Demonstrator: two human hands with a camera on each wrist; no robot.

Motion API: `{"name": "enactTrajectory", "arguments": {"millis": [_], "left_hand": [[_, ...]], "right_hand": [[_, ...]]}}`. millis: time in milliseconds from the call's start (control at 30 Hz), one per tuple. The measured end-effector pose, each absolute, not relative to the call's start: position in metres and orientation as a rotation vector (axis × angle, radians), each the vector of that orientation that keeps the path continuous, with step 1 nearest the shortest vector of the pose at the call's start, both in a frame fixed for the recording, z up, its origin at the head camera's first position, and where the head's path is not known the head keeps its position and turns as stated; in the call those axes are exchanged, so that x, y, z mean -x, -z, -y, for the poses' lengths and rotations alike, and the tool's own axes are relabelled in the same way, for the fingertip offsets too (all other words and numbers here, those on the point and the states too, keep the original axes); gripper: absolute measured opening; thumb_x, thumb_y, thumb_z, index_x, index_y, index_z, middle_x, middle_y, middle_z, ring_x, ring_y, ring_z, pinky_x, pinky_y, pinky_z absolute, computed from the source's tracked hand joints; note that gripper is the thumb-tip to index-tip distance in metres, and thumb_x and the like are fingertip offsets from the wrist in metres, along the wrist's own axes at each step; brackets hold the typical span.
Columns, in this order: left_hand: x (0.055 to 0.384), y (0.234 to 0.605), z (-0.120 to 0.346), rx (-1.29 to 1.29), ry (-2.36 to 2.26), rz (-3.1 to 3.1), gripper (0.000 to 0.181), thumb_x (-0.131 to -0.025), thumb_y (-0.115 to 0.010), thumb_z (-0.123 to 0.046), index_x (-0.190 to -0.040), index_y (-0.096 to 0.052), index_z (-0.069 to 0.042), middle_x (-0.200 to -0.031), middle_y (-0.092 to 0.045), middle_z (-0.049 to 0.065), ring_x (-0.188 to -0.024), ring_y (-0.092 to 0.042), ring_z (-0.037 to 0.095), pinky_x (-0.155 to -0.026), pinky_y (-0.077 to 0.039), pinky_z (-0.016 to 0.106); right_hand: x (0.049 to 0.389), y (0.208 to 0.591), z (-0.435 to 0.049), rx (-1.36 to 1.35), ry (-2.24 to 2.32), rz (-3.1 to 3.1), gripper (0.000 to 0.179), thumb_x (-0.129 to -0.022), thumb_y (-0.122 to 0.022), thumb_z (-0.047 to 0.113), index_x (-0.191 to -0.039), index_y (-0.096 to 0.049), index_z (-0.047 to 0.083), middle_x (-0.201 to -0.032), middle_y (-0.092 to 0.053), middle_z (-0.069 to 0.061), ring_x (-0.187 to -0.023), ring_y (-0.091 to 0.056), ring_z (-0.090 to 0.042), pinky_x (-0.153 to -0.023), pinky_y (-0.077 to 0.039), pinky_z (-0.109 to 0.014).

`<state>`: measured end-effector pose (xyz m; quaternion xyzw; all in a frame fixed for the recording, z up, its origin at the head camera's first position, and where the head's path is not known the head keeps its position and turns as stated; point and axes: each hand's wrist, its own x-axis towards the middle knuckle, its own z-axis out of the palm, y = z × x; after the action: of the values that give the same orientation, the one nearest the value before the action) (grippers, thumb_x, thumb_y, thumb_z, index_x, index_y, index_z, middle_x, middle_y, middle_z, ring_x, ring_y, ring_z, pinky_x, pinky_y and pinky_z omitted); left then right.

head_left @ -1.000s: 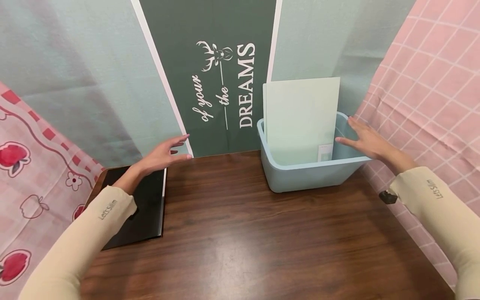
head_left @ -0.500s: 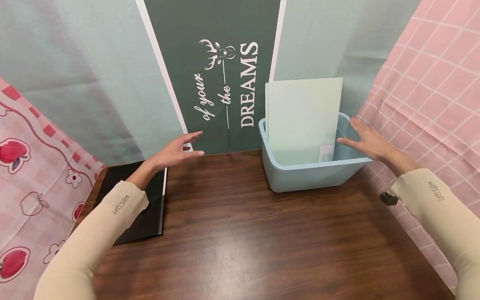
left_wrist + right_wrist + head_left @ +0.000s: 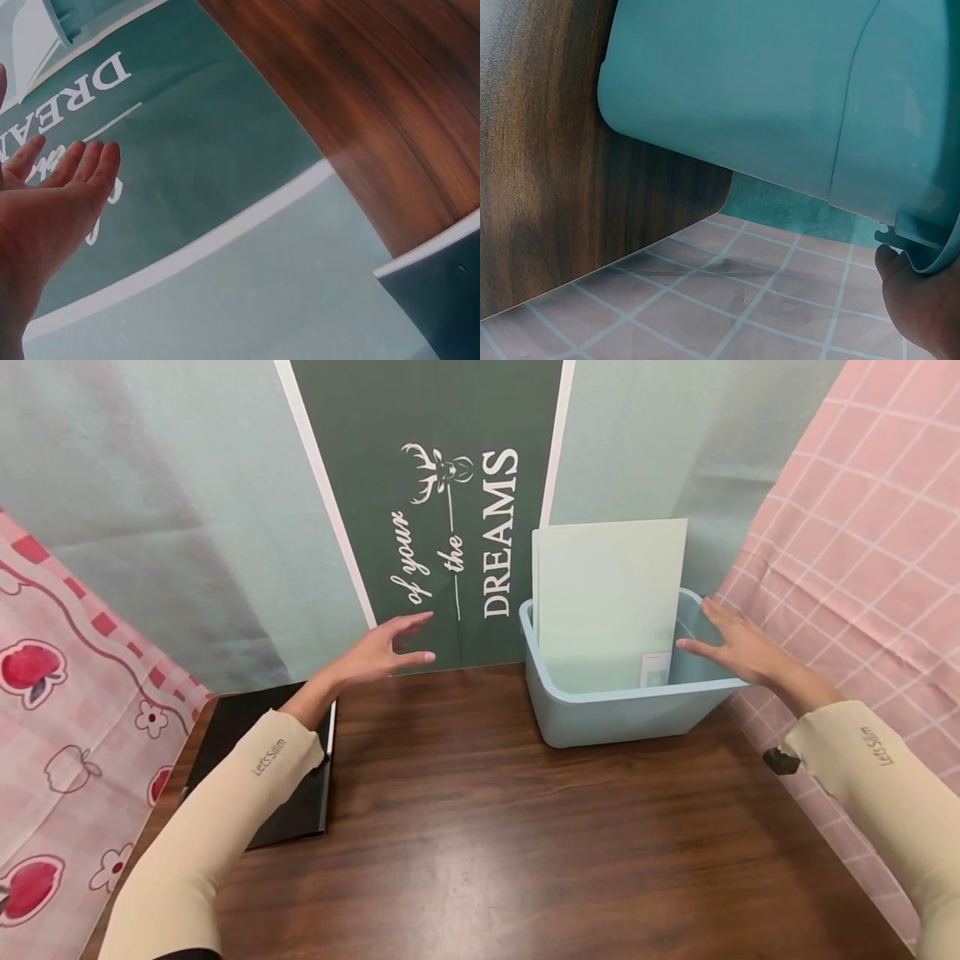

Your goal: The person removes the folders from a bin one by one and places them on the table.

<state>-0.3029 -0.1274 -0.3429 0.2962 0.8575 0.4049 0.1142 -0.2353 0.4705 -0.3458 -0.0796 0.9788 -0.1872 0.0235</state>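
Observation:
My left hand [image 3: 375,652] is in the air over the back of the table, its fingers spread and nothing held. The left wrist view shows the palm and fingers of that left hand [image 3: 56,199] against the dark green cloth. At the right, my right hand [image 3: 746,647] holds the right rim of a light blue plastic bin [image 3: 637,718], thumb on the inner side. In the right wrist view, fingers of the right hand [image 3: 922,300] curl under the rim beside a small clip-like handle part. Pale green flat panels [image 3: 611,602], one with a small white label, stand upright in the bin.
A flat black folder-like item [image 3: 296,802] with a white edge lies on the brown wooden table [image 3: 465,818] at the left, partly under my left forearm. Behind is a green cloth [image 3: 420,410] with white lettering. A pink checked cloth [image 3: 862,552] hangs close to the bin's right side.
My left hand has moved right and slightly up, from above the black item toward the middle of the back cloth. My right hand stays at the bin, which has not moved.

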Motion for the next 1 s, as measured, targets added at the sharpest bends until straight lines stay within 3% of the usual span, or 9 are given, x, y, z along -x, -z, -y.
{"name": "enactTrajectory", "arguments": {"millis": [1000], "left_hand": [[0.321, 0.337, 0.064, -0.935, -1.308, -2.431, 0.077, -0.099, -0.077, -0.030, -0.165, -0.040, -0.015, -0.169, -0.038, 0.007, -0.154, -0.038, 0.028, -0.124, -0.035, 0.047]], "right_hand": [[0.236, 0.346, -0.472, 0.211, 0.549, -3.009, 0.098, -0.108, -0.052, 0.052, -0.166, 0.001, -0.007, -0.172, 0.004, -0.032, -0.158, 0.000, -0.054, -0.126, -0.002, -0.068]]}}
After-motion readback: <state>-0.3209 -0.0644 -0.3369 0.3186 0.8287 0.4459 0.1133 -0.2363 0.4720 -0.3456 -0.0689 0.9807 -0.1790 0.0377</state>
